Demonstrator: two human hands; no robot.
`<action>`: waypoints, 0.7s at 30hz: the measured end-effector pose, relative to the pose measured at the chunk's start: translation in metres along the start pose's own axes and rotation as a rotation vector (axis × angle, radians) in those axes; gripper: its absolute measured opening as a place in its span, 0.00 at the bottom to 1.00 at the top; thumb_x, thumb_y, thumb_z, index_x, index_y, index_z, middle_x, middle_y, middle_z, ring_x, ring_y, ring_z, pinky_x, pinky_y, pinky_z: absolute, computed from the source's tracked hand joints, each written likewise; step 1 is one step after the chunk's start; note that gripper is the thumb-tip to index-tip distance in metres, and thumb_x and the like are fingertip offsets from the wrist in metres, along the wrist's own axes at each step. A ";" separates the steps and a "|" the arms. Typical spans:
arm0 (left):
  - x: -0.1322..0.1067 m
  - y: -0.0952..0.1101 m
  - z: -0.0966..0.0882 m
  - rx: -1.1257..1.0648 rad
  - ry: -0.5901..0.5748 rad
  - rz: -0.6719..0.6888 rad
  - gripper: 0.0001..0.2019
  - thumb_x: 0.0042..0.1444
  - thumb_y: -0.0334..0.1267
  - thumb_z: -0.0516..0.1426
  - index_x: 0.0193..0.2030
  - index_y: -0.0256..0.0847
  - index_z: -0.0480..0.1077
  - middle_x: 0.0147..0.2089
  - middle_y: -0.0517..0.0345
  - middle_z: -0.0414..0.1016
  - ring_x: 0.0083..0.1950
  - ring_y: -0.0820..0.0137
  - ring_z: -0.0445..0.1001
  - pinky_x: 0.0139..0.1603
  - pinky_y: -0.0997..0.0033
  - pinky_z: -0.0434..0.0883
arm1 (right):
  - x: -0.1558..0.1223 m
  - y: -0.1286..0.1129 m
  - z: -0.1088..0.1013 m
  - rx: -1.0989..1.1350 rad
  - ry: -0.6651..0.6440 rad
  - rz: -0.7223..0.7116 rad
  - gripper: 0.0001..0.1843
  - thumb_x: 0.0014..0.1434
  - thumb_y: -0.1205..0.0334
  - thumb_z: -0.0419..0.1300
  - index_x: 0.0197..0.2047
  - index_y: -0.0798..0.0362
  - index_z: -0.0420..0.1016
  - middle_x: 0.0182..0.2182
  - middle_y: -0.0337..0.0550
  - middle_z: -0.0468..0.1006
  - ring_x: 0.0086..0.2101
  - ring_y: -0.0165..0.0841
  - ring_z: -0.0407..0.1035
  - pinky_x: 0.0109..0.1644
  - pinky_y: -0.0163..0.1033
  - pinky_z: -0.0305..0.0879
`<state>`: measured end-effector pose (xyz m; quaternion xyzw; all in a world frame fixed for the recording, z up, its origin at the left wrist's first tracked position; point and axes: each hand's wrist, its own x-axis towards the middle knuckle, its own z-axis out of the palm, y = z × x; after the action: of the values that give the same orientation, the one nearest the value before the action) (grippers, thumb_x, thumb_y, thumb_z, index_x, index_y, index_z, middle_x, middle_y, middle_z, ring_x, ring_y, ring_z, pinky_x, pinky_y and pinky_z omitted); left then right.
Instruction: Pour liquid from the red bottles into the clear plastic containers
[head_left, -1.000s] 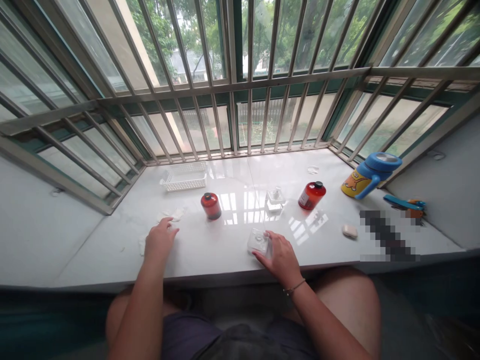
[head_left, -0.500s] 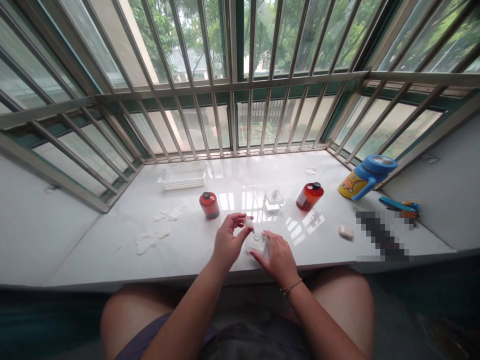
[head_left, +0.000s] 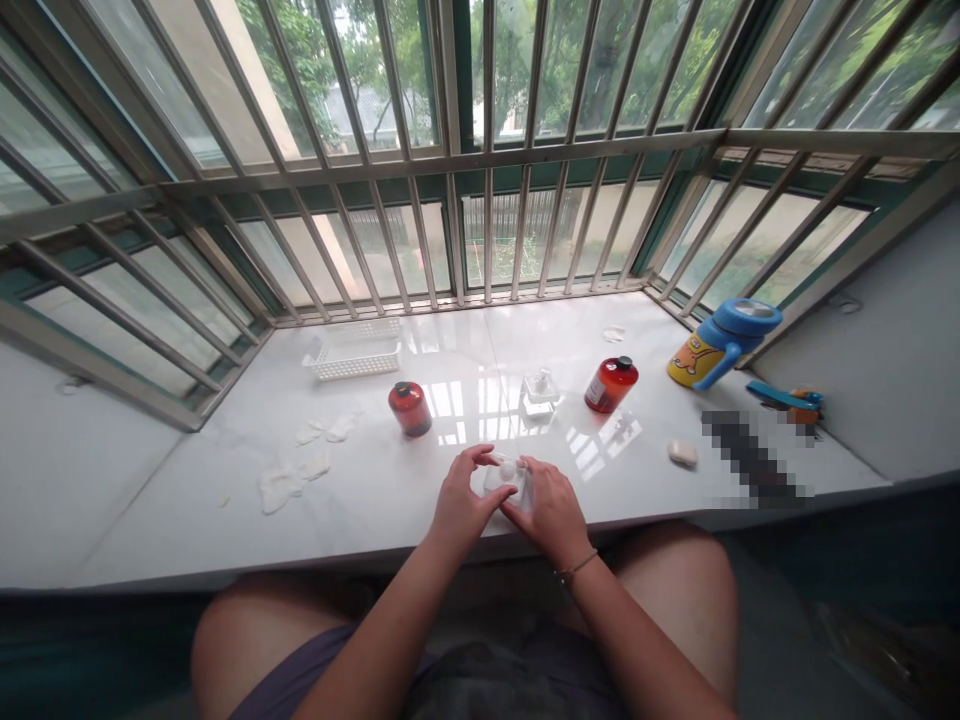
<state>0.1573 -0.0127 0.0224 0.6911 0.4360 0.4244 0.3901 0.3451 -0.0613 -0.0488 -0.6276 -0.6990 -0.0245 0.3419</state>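
Both my hands meet over a small clear glass bottle (head_left: pixel 504 478) near the front edge of the white marble sill (head_left: pixel 375 480). My right hand (head_left: pixel 551 508) wraps the bottle's right side. My left hand (head_left: pixel 459 502) curls against its left side, thumb and forefinger pinched at its small white top. A second clear bottle (head_left: pixel 540 388) stands farther back. An upright red bottle with a black cap (head_left: pixel 409 408) sits to the left of it. Another red bottle (head_left: pixel 610 384) leans to the right of it.
White cotton pads (head_left: pixel 304 462) lie scattered at the left. A white slotted basket (head_left: pixel 354 350) sits at the back left by the window bars. A blue-and-yellow cup (head_left: pixel 721 343), a small white pebble-like object (head_left: pixel 682 452) and blue-orange items (head_left: pixel 787 400) are at the right.
My left hand left the cotton pads, carried a small white piece to the clear bottle and now closes on its top. My right hand stayed on the bottle.
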 end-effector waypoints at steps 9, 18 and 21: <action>-0.003 0.001 -0.003 -0.093 -0.107 -0.052 0.42 0.49 0.38 0.77 0.68 0.52 0.65 0.65 0.47 0.78 0.69 0.53 0.75 0.74 0.43 0.66 | 0.000 0.001 0.000 0.011 -0.004 0.001 0.37 0.69 0.37 0.60 0.69 0.54 0.63 0.56 0.59 0.79 0.54 0.51 0.74 0.59 0.58 0.72; -0.003 0.002 -0.007 -0.029 -0.106 -0.028 0.44 0.48 0.40 0.77 0.70 0.53 0.65 0.61 0.51 0.79 0.67 0.53 0.75 0.74 0.45 0.66 | 0.000 0.001 -0.001 0.010 -0.013 0.010 0.37 0.69 0.36 0.59 0.69 0.55 0.64 0.55 0.60 0.80 0.55 0.52 0.74 0.58 0.60 0.72; -0.004 0.002 -0.007 -0.033 -0.141 -0.028 0.46 0.47 0.39 0.78 0.71 0.54 0.64 0.61 0.51 0.78 0.66 0.53 0.76 0.73 0.46 0.66 | 0.000 0.001 -0.001 0.013 -0.010 0.015 0.36 0.69 0.38 0.60 0.69 0.54 0.64 0.55 0.59 0.80 0.54 0.52 0.74 0.59 0.59 0.72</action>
<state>0.1501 -0.0153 0.0258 0.7064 0.4102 0.3763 0.4372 0.3461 -0.0613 -0.0482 -0.6308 -0.6961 -0.0141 0.3427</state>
